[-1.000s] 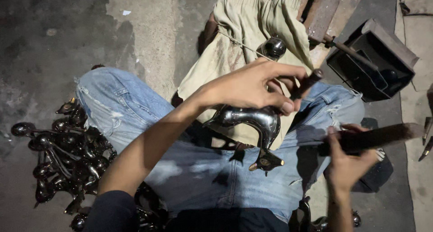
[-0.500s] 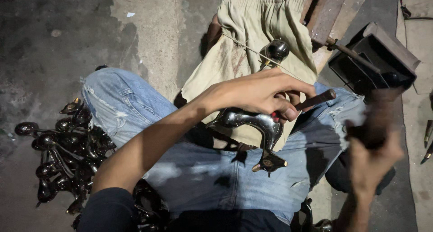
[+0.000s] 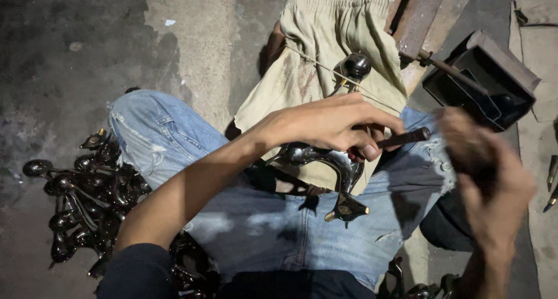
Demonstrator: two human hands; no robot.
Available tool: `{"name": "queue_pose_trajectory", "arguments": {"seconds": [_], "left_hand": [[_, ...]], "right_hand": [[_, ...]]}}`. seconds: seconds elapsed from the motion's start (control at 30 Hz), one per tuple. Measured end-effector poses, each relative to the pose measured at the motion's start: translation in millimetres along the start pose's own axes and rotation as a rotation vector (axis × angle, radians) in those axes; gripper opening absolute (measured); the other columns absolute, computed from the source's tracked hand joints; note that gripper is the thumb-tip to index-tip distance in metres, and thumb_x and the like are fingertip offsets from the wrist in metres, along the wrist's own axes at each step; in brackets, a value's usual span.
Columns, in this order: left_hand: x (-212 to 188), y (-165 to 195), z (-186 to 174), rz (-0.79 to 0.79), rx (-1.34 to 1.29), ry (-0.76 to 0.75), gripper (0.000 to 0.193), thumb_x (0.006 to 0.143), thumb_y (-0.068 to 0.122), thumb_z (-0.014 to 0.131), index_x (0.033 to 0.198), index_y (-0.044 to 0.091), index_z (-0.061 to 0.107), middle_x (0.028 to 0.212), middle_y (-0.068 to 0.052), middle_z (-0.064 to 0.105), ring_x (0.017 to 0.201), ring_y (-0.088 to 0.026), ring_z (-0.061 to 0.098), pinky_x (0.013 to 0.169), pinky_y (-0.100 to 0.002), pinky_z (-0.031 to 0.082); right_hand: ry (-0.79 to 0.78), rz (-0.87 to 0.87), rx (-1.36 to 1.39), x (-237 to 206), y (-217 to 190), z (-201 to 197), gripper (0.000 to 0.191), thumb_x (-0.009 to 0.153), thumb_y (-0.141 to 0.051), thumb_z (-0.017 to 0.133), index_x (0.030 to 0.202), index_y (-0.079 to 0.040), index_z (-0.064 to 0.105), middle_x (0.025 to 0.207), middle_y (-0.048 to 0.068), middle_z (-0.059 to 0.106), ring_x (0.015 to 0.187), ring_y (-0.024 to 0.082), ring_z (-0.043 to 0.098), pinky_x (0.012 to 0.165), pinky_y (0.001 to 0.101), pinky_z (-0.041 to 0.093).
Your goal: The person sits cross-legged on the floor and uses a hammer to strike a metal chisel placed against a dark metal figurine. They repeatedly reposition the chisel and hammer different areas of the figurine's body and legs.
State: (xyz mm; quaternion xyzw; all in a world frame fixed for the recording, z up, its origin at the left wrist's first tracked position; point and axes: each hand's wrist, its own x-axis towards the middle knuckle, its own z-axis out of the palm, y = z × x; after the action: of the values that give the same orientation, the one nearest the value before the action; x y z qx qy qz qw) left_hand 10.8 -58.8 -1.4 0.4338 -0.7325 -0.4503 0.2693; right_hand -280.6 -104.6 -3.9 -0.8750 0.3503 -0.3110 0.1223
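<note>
Left hand (image 3: 334,124) clamped around short dark rod (image 3: 404,138), tip set against curved black metal casting (image 3: 325,159) resting on lap over beige cloth (image 3: 331,37). Right hand (image 3: 488,177) raised and blurred, fist closed on dark hammer-like tool; grip detail cannot be told. Risk judged: glancing blow onto left fingers or thigh, casting sliding off denim. Heap of similar castings (image 3: 75,200) beside left knee.

One curved metal casting (image 3: 325,162); one rod (image 3: 401,139); two hands.
</note>
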Motion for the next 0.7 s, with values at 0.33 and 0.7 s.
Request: {"name": "queue_pose_trajectory", "arguments": {"seconds": [0.33, 0.7], "left_hand": [[-5, 10, -6, 0.061, -0.004, -0.019, 0.047, 0.09, 0.012, 0.069, 0.137, 0.013, 0.062, 0.11, -0.005, 0.08, 0.094, -0.012, 0.082, 0.082, -0.031, 0.061], [2, -4, -5, 0.077, -0.043, -0.139, 0.042, 0.095, 0.014, 0.066, 0.136, 0.016, 0.062, 0.108, -0.005, 0.08, 0.09, -0.015, 0.08, 0.078, -0.033, 0.062]], "right_hand": [[0.204, 0.164, 0.465, -26, 11, 16, 0.063, 0.09, 0.003, 0.067, 0.147, 0.002, 0.04, 0.122, 0.014, 0.069, 0.108, 0.025, 0.072, 0.096, 0.0353, 0.06], [0.291, 0.275, 0.574, -71, 36, 49, 0.037, 0.1, -0.004, 0.07, 0.133, 0.005, 0.055, 0.114, 0.008, 0.066, 0.098, 0.014, 0.062, 0.097, 0.0271, 0.055]]}}
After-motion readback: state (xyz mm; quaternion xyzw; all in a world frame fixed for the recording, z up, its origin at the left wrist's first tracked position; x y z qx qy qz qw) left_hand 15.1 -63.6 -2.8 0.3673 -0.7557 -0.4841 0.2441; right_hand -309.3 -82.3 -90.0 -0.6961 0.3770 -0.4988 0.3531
